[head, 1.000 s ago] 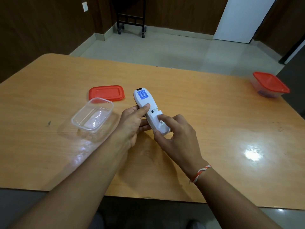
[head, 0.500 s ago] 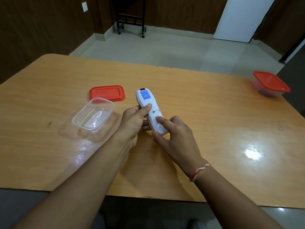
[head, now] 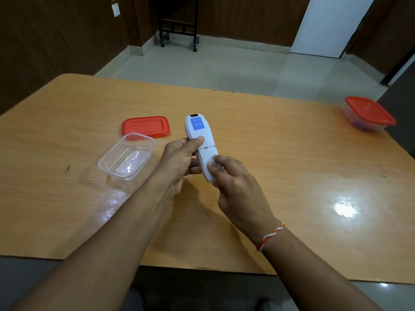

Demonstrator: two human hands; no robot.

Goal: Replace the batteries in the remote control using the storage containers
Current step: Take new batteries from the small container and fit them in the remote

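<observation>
The left hand [head: 179, 160] is closed around the white remote control [head: 201, 145], with the thumb pressed on the back face just below a blue label [head: 197, 124] and the other fingers wrapped under the body. The remote control is held a little above the wooden table [head: 280, 153], back side up, its far end pointing away from the person. The right hand [head: 238, 189] grips the near end of the remote control: the fingertips [head: 212, 163] lie flat on the white battery cover [head: 207, 163], and the rest of this hand curls around the near edge. A thin seam is visible between the battery cover and the upper part of the body; whether the cover is fully seated I cannot tell. On the right wrist there is a red and white thread band [head: 270, 236]. To the left of the hands, close to the left hand but not touching it, a clear plastic container [head: 128, 159] stands open on the table. Just behind it lies its red lid [head: 145, 126], flat on the table. Far to the right, near the table edge and well apart from the hands, stands a second container [head: 368, 116] with its red lid on; something dark shows through its wall, but it is too small to identify.
</observation>
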